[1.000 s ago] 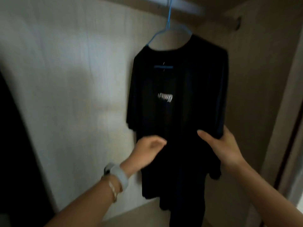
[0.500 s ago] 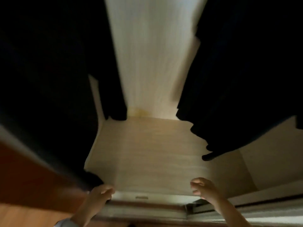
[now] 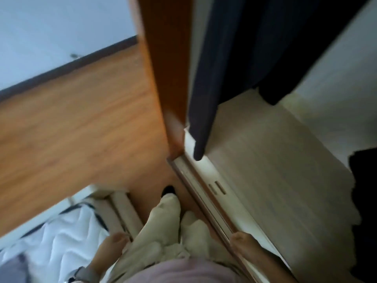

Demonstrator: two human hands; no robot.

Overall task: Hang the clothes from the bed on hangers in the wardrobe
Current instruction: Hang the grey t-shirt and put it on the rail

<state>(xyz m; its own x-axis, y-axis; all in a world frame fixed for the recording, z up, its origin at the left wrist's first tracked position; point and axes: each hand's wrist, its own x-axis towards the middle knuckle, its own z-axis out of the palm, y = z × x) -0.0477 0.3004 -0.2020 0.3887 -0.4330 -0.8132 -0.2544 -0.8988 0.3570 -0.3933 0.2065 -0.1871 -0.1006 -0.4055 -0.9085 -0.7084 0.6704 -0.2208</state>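
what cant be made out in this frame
Head view, all motion-blurred:
Hangers and rail: cut off by the top edge; only the dark garments' lower ends show.
Bed: only a corner shows; the rest is off frame.
Left hand, right hand: fingers too blurred to read.
Dark shape at the right edge: cut off, unidentifiable.

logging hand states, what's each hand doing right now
Left hand: open, hanging loose at the side, holding nothing.
Right hand: open, hanging loose, holding nothing.
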